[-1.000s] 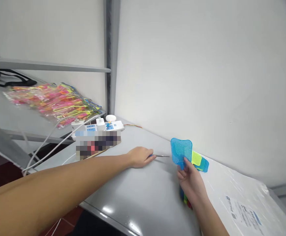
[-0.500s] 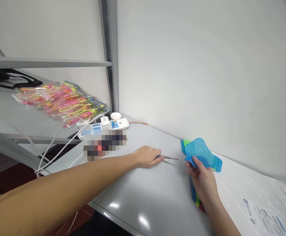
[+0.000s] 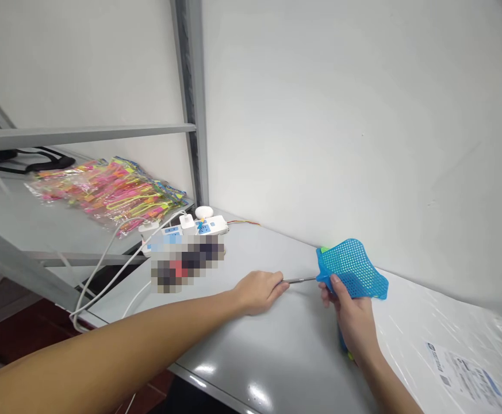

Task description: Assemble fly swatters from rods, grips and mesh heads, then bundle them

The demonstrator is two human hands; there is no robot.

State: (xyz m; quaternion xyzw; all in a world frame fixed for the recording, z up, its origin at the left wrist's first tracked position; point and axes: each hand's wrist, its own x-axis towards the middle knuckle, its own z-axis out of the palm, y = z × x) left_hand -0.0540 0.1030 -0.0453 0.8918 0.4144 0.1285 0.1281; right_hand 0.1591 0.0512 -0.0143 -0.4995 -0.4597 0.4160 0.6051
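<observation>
Thin metal tool brought up to the edge of a blue mesh swatter head

The left hand (image 3: 259,289) rests on the grey table (image 3: 251,345), its fingers closed around a thin metal rod (image 3: 299,280) with a bluish grip; the rod's tip points right and sits at, or just short of, the left edge of the blue mesh swatter head (image 3: 351,267), though contact is too fine to tell. The right hand (image 3: 349,310) pinches that head from below, thumb on its lower edge, holding it just above the table near the wall (image 3: 363,144), with other coloured plastic pieces bunched under the palm. Judging by this, the work is at the meeting of tip and mesh; the next move would call for a steady right hand and a fine, level push of the rod. A white power strip (image 3: 186,230) lies well to the left, and a printed plastic-wrapped sheet (image 3: 449,345) lies to the right.
</observation>
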